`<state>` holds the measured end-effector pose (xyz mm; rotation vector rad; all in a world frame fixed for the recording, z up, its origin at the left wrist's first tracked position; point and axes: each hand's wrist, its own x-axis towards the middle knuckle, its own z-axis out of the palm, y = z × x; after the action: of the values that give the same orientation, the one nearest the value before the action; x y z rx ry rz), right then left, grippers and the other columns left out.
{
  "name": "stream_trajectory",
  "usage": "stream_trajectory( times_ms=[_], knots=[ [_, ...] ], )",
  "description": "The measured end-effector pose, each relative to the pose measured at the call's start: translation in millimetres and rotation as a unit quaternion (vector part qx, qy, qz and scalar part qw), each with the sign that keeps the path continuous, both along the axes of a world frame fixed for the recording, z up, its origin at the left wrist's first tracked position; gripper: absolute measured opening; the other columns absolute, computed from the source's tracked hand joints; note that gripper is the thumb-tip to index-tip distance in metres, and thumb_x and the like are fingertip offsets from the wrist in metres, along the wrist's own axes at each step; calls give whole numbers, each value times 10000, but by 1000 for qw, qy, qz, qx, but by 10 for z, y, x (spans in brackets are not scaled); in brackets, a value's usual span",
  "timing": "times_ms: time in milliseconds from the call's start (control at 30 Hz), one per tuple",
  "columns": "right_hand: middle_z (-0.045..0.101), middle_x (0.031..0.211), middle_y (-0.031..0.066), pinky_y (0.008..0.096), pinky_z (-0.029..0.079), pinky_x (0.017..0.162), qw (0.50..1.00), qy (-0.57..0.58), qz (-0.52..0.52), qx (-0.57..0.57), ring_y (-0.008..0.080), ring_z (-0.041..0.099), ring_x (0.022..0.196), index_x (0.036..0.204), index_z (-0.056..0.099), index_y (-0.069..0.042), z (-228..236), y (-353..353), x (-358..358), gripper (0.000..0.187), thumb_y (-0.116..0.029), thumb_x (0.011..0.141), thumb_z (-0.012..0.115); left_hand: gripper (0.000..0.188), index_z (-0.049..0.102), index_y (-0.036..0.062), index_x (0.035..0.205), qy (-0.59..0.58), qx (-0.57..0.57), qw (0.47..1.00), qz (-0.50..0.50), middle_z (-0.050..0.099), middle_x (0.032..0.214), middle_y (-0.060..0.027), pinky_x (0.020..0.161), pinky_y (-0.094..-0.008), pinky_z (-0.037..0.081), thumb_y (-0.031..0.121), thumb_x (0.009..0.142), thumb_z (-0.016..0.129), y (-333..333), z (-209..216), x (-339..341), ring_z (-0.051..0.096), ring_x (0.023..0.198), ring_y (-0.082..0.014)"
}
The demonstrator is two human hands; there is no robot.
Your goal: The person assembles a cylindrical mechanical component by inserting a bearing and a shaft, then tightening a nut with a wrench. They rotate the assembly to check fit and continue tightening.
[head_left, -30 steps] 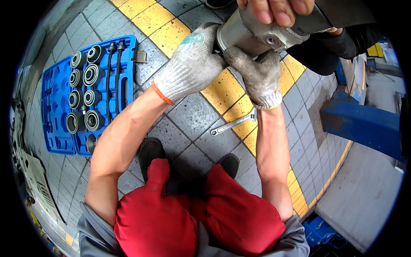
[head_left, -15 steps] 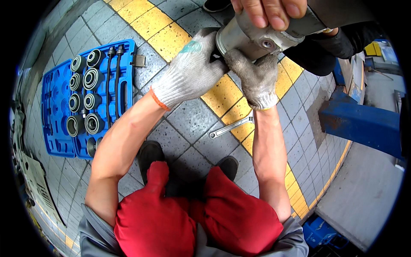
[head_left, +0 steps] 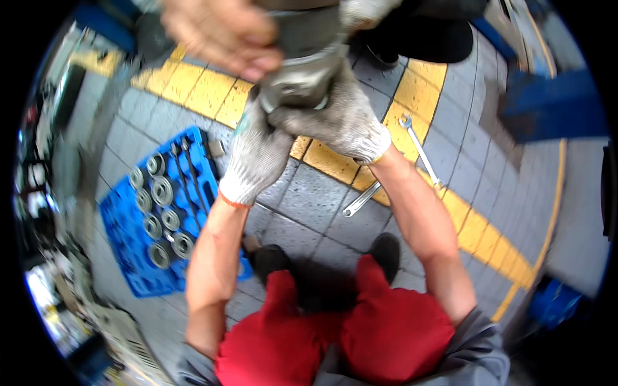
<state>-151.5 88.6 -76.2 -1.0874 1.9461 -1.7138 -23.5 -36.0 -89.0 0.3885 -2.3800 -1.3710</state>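
2 gloved hands, both mine, clamped on the same grey metal cylinder point(head_left: 302, 71) up near the top of view. My left hand point(head_left: 261, 151) wraps it from below-left, fingers point(head_left: 252, 122) curled tight around the lower rim. My right hand point(head_left: 344, 116) grips it from the right, fingers closed over the flanged end, knuckles toward me. The hands touch each other at the cylinder. Gloves are white knit, soiled grey, orange cuff trim.

1 more hand, bare, another person's point(head_left: 222, 35), sits on the cylinder from above-left, fingers folded over the top. Motion blur there, can't tell how firmly it holds.

Relative to the cylinder: directly beneath it, a yellow tactile strip point(head_left: 335, 161) runs diagonally across grey floor tiles point(head_left: 315, 199). Below-right, 2 steel wrenches lie on the floor, 1 long combination wrench point(head_left: 420, 151) and 1 shorter one point(head_left: 360, 201), ends near each other. Below-left, a blue tool case point(head_left: 129, 257) lies open flat with round metal sleeves and discs point(head_left: 161, 191) seated in its pockets, plus a few dark rods. Far right, blue steel structure point(head_left: 553, 106). Straight below, my red trousers point(head_left: 335, 334) and black shoes point(head_left: 386, 251).
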Motion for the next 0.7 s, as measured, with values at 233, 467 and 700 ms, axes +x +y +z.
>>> stream_trajectory(
  times_ms=[233, 467, 700],
  knots=[
    [612, 1278, 317, 462, 532, 994, 999, 37, 22, -10, 438, 633, 1191, 1427, 411, 55, 92, 28, -24, 1072, -525, 675, 906, 163, 725, -79, 1017, 7, -241, 968, 63, 752, 951, -209, 746, -394, 554, -12, 913, 618, -61, -61, -95, 718, 854, -289],
    [717, 962, 291, 467, 596, 779, 992, 79, 4, -103, 432, 730, 909, 1175, 558, 57, -125, -86, 30, 771, -465, 700, 869, 591, 310, -12, 1570, 101, 304, 942, 103, 428, 1573, -153, 1176, -398, 422, 241, 1079, 520, 142, -140, 13, 480, 1402, -252],
    [704, 1012, 288, 454, 586, 802, 986, 81, 25, -142, 411, 722, 942, 1215, 542, 54, -139, -48, -15, 765, -428, 718, 867, 644, 292, 29, 1583, 46, 217, 964, 148, 397, 1591, -127, 1223, -406, 350, 446, 1104, 401, -127, -345, 85, 409, 1450, -244]
  ],
)
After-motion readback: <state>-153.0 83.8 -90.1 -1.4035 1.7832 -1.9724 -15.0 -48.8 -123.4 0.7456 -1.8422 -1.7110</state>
